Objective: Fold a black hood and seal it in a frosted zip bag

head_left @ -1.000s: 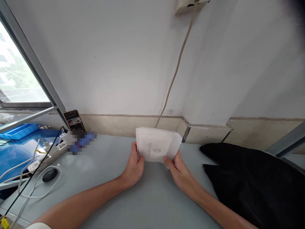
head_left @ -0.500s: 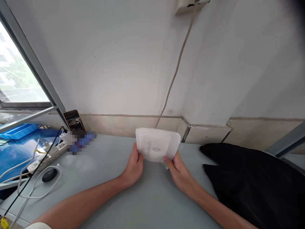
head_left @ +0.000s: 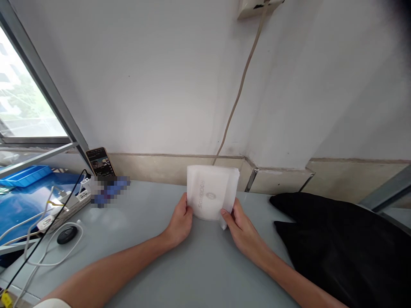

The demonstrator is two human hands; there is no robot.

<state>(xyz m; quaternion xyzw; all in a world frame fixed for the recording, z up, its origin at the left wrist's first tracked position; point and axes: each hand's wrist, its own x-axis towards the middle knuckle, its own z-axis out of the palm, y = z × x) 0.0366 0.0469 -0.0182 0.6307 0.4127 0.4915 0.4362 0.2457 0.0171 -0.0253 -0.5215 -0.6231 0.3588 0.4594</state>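
Observation:
A white, slightly see-through packaging bag point(head_left: 210, 184) with grey printed lettering and a round logo is held up over the grey table point(head_left: 205, 265). My left hand point(head_left: 180, 217) grips its lower left edge, thumb in front and fingers mostly hidden behind. At the lower right, my right hand point(head_left: 236, 220) pinches the other edge, its thumb pressed on the front face. A small crumpled corner of the bag hangs below the right thumb. Whether anything is inside the bag I cannot tell.
On the left are a power strip point(head_left: 64, 211) with white cables, a round black object point(head_left: 67, 235), a propped phone point(head_left: 101, 162) and a blue tray point(head_left: 25, 176). Black cloth point(head_left: 343, 248) lies on the right. A cable point(head_left: 239, 92) runs down the wall behind.
The bag has been tilted more upright, so its front face and print show more fully. Its top edge sits a little higher, and both hands keep their grip.

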